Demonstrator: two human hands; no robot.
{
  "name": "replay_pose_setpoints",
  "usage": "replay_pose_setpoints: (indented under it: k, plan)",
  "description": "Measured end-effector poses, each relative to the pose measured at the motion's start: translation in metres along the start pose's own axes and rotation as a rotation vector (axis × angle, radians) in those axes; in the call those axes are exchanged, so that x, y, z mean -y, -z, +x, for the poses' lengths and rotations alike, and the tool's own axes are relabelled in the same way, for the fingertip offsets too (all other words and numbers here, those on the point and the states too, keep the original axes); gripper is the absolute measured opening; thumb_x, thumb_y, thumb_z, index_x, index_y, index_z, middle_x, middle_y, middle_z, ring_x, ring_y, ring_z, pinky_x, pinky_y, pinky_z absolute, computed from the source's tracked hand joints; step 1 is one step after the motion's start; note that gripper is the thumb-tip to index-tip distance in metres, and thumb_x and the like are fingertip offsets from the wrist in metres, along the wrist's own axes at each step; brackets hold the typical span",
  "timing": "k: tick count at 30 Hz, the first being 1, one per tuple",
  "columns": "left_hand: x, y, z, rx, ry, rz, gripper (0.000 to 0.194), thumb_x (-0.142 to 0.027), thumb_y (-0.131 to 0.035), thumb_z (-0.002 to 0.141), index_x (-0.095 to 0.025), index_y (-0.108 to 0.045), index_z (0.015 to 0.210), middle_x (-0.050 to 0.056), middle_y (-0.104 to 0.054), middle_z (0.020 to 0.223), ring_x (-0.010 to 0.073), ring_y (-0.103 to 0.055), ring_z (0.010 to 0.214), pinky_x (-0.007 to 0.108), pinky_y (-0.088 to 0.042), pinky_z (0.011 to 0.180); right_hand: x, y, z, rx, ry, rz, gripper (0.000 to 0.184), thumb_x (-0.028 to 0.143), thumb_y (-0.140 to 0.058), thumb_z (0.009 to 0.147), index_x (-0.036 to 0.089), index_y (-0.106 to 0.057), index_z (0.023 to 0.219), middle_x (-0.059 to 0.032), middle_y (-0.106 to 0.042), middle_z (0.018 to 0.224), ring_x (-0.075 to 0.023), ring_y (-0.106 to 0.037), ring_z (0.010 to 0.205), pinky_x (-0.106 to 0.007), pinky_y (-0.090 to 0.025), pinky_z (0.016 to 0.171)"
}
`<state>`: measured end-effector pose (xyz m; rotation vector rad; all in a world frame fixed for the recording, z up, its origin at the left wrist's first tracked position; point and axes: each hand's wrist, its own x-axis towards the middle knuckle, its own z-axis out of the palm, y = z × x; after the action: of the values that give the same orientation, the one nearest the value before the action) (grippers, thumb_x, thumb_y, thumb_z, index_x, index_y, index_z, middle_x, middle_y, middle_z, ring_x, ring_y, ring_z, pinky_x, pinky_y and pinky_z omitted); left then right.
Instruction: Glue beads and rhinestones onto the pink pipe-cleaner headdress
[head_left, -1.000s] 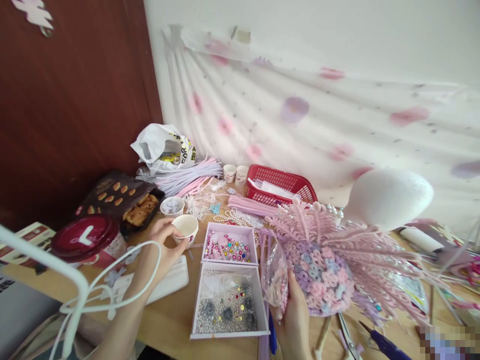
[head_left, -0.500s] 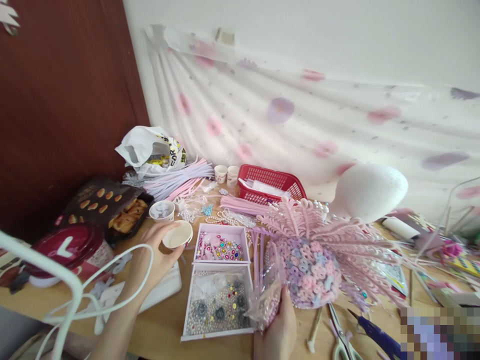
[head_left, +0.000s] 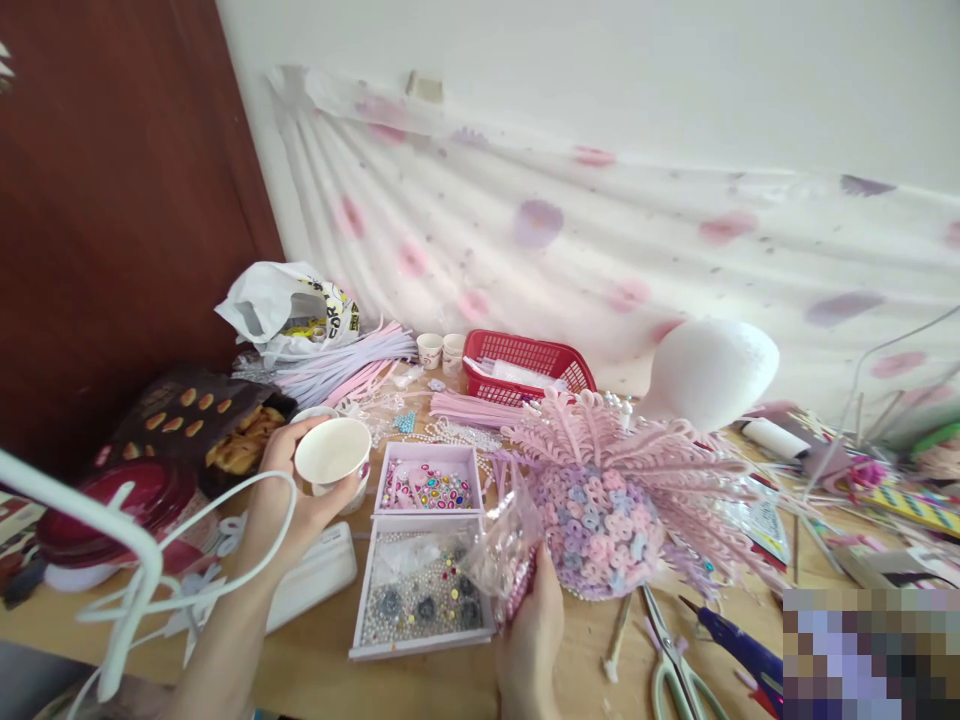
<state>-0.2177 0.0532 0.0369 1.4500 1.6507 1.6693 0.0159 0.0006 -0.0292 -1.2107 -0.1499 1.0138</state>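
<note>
Head view. Left grip (head_left: 309, 514), closed around a paper cup (head_left: 332, 452); right grip (head_left: 534, 640), clamped on a clear bag (head_left: 508, 540); bead box (head_left: 420, 650) between the grips. Light pressure should spare the cup's wall; level rim and gathered bag would limit spills.

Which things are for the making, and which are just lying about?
Probably for the making:
- paper cup, in left hand
- bag of beads, in right hand
- bead box
- flowery piece

Seemingly just lying about:
- food packet
- red-lidded tub
</note>
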Motion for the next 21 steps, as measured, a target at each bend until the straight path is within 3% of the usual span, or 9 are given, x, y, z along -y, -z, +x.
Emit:
replay_pose_setpoints:
  k: [3, 5, 7, 9, 13, 17, 21]
  plan:
    - [-0.027, -0.006, -0.012, 0.138, 0.098, -0.189, 0.066, -0.036, -0.079, 0.070, -0.021, -0.056, 0.130, 0.012, -0.069, 0.125, 0.0285, -0.073, 0.106, 0.041, -0.062, 0.094, 0.013, -0.008, -0.003, 0.071, 0.025, -0.041, 0.034, 0.057, -0.070, 0.079, 0.024, -0.066, 0.083, 0.0013, -0.068, 0.075, -0.0217, -0.068, 0.083, -0.031, -0.056, 0.073]
    - [-0.044, -0.009, -0.024, 0.224, 0.112, -0.181, 0.064, -0.034, -0.076, 0.072, -0.022, -0.056, 0.132, 0.010, -0.071, 0.122, 0.0273, -0.074, 0.104, 0.039, -0.062, 0.093, 0.026, -0.009, 0.000, 0.086, 0.126, -0.137, 0.032, 0.057, -0.064, 0.085, 0.025, -0.063, 0.081, 0.0034, -0.061, 0.068, -0.0200, -0.062, 0.070, -0.031, -0.052, 0.067]
    - [-0.058, -0.012, -0.035, 0.318, 0.069, -0.106, 0.061, -0.033, -0.072, 0.076, -0.024, -0.057, 0.134, 0.008, -0.071, 0.123, 0.0274, -0.073, 0.107, 0.040, -0.060, 0.097, 0.045, -0.007, 0.006, 0.055, 0.288, -0.277, 0.034, 0.058, -0.057, 0.090, 0.026, -0.058, 0.078, 0.0044, -0.055, 0.066, -0.0185, -0.054, 0.062, -0.031, -0.047, 0.063]
    - [-0.067, -0.015, -0.045, 0.417, -0.014, -0.011, 0.058, -0.032, -0.070, 0.078, -0.026, -0.057, 0.134, 0.007, -0.070, 0.129, 0.0283, -0.070, 0.115, 0.043, -0.056, 0.104, 0.067, -0.005, 0.012, 0.054, 0.491, -0.460, 0.040, 0.061, -0.050, 0.093, 0.026, -0.053, 0.074, 0.0024, -0.055, 0.070, -0.0192, -0.052, 0.067, -0.032, -0.044, 0.065]
    - [-0.078, -0.027, -0.058, 0.594, -0.114, 0.066, 0.065, -0.029, -0.070, 0.080, -0.030, -0.052, 0.142, 0.007, -0.064, 0.142, 0.0297, -0.063, 0.129, 0.047, -0.049, 0.113, 0.112, -0.006, 0.017, 0.083, 0.694, -0.600, 0.053, 0.074, -0.045, 0.093, 0.026, -0.044, 0.070, 0.0024, -0.048, 0.067, -0.0181, -0.044, 0.065, -0.033, -0.038, 0.064]
    - [-0.081, -0.038, -0.067, 0.612, -0.065, 0.056, 0.074, -0.033, -0.077, 0.078, -0.029, -0.049, 0.146, 0.011, -0.064, 0.144, 0.0334, -0.061, 0.133, 0.050, -0.048, 0.115, 0.140, -0.007, 0.013, 0.190, 0.892, -0.685, 0.063, 0.083, -0.037, 0.095, 0.026, -0.035, 0.067, 0.0046, -0.037, 0.062, -0.0159, -0.036, 0.060, -0.032, -0.031, 0.059]
    - [-0.080, -0.045, -0.073, 0.600, -0.025, -0.009, 0.078, -0.037, -0.082, 0.074, -0.029, -0.051, 0.144, 0.010, -0.065, 0.143, 0.0350, -0.062, 0.133, 0.051, -0.048, 0.114, 0.154, -0.004, 0.014, 0.270, 1.019, -0.770, 0.062, 0.080, -0.035, 0.099, 0.026, -0.036, 0.069, 0.0039, -0.039, 0.062, -0.0154, -0.037, 0.059, -0.031, -0.028, 0.057]
